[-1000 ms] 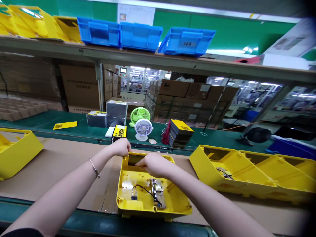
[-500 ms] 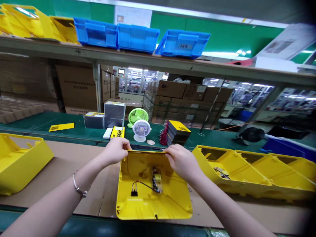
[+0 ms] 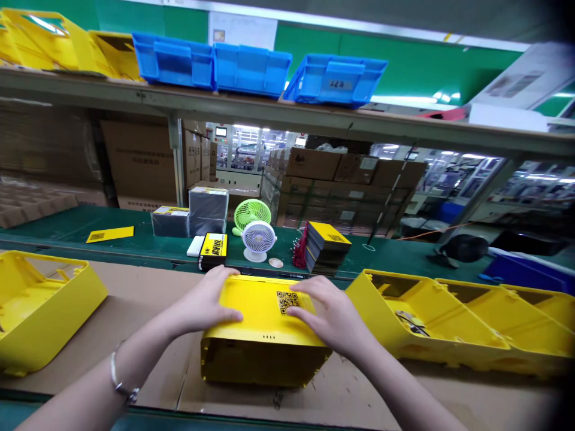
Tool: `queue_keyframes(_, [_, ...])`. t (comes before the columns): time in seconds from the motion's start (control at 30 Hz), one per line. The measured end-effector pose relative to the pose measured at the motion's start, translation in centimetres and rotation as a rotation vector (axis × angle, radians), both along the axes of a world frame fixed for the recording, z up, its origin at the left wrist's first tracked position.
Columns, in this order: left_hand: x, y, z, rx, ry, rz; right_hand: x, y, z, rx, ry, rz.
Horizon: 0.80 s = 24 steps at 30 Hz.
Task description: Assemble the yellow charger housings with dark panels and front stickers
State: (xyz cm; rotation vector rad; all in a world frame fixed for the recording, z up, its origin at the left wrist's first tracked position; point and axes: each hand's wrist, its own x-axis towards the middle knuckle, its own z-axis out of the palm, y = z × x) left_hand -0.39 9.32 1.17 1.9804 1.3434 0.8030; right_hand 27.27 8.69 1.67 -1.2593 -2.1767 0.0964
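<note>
In front of me a yellow plastic housing [image 3: 256,305] rests on the cardboard, its panel with the printed QR code facing up and its dark open side toward me. My left hand [image 3: 211,302] grips the left edge of that panel, thumb on top. At the right edge, my right hand [image 3: 330,308] grips the same housing, its thumb and fingertips beside the QR code. The circuit board inside is now hidden. To the right, a yellow housing [image 3: 426,323] shows wires and a small board within. Another yellow housing [image 3: 58,305] sits at the left.
Behind the housing stand a white fan [image 3: 259,237], a green fan [image 3: 251,212], a stack of yellow-topped panels [image 3: 327,248] with red wires, and a black-and-yellow box [image 3: 214,250]. Blue bins [image 3: 251,69] line the shelf above. Brown cardboard [image 3: 144,335] covers the bench.
The housing has been tipped over: its inside with the circuit board faced me before, and the QR-code panel now faces up. Both hands have shifted their hold to its sides.
</note>
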Motion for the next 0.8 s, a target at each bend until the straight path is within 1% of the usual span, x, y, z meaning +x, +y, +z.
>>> queue_keyframes(0.07, [0.9, 1.8, -0.8, -0.061, -0.125, 0.140, -0.4, 2.0, -0.6, -0.097, 0.085, -0.123])
queue_keyframes(0.1, [1.3, 2.6, -1.3, -0.123, -0.207, 0.176, -0.5, 2.9, -1.1, -0.188, 0.134, -0.171])
queue_keyframes(0.17, [1.8, 3.7, -2.1, -0.233, -0.346, 0.185, -0.5, 4.4, -2.1, -0.413, 0.265, -0.204])
queue_keyframes(0.2, [1.9, 3.9, -2.5, -0.263, -0.394, 0.174, -0.5, 4.8, -2.6, -0.516, 0.346, -0.186])
queue_keyframes(0.27, [1.9, 4.0, -2.9, -0.284, -0.457, 0.155, -0.2, 5.1, -3.3, -0.669, 0.529, -0.102])
queue_keyframes(0.37, [1.7, 3.5, -3.1, -0.315, -0.555, 0.129, 0.2, 4.7, -3.7, -0.810, 0.776, 0.039])
queue_keyframes(0.47, [1.6, 3.3, -3.2, -0.349, -0.623, 0.109, 0.2, 4.1, -3.6, -0.870, 0.891, 0.094])
queue_keyframes(0.6, [1.6, 3.5, -3.4, -0.378, -0.663, 0.103, -0.1, 4.3, -3.5, -0.869, 0.945, 0.084])
queue_keyframes(0.67, [1.6, 3.6, -3.4, -0.338, -0.617, 0.123, -0.3, 4.7, -3.6, -0.866, 0.961, 0.077])
queue_keyframes(0.8, [1.6, 3.7, -3.3, -0.160, -0.399, 0.180, -0.4, 5.5, -4.0, -0.820, 0.929, 0.048])
